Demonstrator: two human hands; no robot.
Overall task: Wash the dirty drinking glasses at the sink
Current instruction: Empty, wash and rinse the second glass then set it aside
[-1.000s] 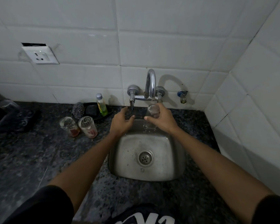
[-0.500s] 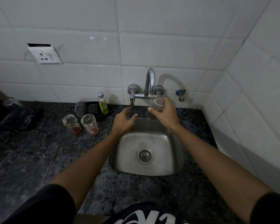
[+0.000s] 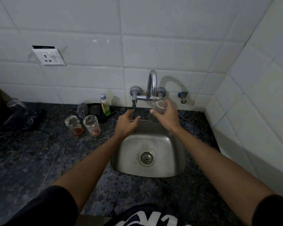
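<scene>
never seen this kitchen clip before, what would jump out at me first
The eye goes to the two hands over the steel sink: the right hand grips a clear drinking glass tilted under the chrome tap, while the left hand reaches for the tap's left handle. To the left, on the dark granite counter, stand two dirty glasses with reddish dregs, and behind them a steel scrubber and a bottle of green dish soap.

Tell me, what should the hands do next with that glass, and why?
Probably the left hand should turn the tap lever to start water. The right hand holds a glass tilted just under the spout, and the left hand's fingers sit right below the lever. No stream shows. Two dirty glasses wait on the counter.
</scene>
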